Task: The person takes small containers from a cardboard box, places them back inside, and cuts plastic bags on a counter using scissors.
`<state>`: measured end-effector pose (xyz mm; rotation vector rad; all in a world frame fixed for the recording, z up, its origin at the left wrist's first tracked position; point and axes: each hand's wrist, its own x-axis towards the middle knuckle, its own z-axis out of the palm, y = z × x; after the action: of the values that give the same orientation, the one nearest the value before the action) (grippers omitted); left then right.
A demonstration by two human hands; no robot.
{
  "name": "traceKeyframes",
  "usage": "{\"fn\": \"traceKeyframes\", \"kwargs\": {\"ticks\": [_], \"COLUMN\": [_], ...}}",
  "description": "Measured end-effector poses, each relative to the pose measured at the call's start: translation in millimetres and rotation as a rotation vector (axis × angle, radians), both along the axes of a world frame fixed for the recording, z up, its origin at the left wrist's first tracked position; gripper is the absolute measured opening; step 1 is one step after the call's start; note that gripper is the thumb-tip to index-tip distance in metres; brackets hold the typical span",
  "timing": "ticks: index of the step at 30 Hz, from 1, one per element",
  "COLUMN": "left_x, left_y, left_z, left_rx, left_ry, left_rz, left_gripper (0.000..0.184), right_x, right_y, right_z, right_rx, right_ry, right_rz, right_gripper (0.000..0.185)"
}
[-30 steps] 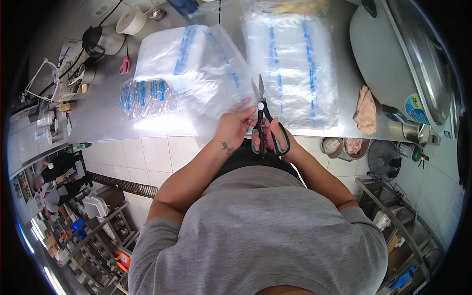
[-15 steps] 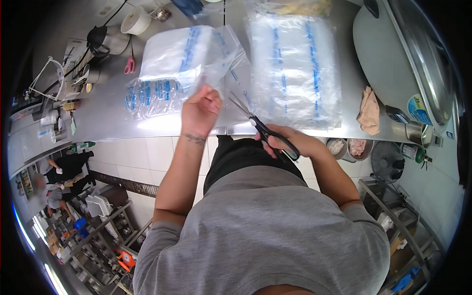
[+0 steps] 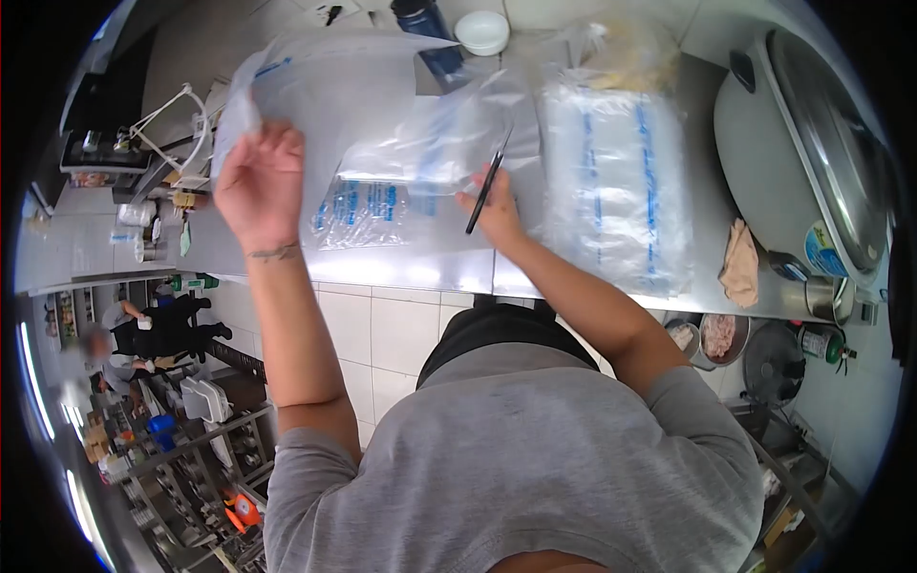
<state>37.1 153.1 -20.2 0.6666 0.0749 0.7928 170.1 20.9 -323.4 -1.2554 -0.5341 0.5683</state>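
My left hand (image 3: 263, 181) is closed on the edge of a clear plastic bag (image 3: 325, 105), which spreads up and across to the right above the counter. Black-handled scissors (image 3: 485, 196) are in my right hand (image 3: 501, 210), their tips pointing away from me at the plastic. The blades look nearly closed, though plastic blurs around them. Partly covered by the raised sheet lies a stack of folded clear bags (image 3: 411, 158) with blue print. A crumpled blue-printed wrapper (image 3: 358, 215) rests at its near side.
Another stack of blue-printed bags (image 3: 616, 191) lies to the right. Beyond it stand a large lidded pot (image 3: 764, 143) and a tan cloth (image 3: 739, 267). At the back are a dark blue bottle (image 3: 425, 38) and a white bowl (image 3: 482, 33). Two people (image 3: 158, 325) are far left.
My left hand has moved left, drawing the plastic bag out wide. My right hand has brought the scissors forward over the counter, beside the plastic. The view has shifted slightly.
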Motion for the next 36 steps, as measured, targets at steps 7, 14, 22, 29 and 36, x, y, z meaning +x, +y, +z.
{"fn": "traceKeyframes", "kwargs": {"ticks": [7, 14, 22, 29, 36], "left_x": [23.0, 36.9, 26.2, 12.5, 7.5], "left_y": [-18.8, -36.8, -42.3, -46.6, -58.9], "left_z": [-129.7, -222.3, -216.8, -219.4, -229.2], "left_rx": [0.100, -0.096, -0.130, -0.127, -0.014], "left_ry": [0.509, 0.706, 0.668, 0.674, 0.806], "left_rz": [0.166, -0.162, -0.371, -0.429, -0.616], "left_gripper": [0.066, 0.066, 0.068, 0.056, 0.043], "right_x": [40.7, -7.4, -43.1, -60.7, -77.0], "right_y": [-33.0, -131.3, -129.9, -116.3, -120.0], "right_z": [100.3, 130.6, 135.4, 133.2, 108.0], "right_rx": [-0.245, -0.266, -0.350, -0.285, -0.245], "right_ry": [0.158, 0.381, 0.369, 0.435, 0.534], "right_rz": [0.557, 0.759, 0.596, 0.511, 0.433], "right_gripper": [0.059, 0.089, 0.090, 0.093, 0.091]}}
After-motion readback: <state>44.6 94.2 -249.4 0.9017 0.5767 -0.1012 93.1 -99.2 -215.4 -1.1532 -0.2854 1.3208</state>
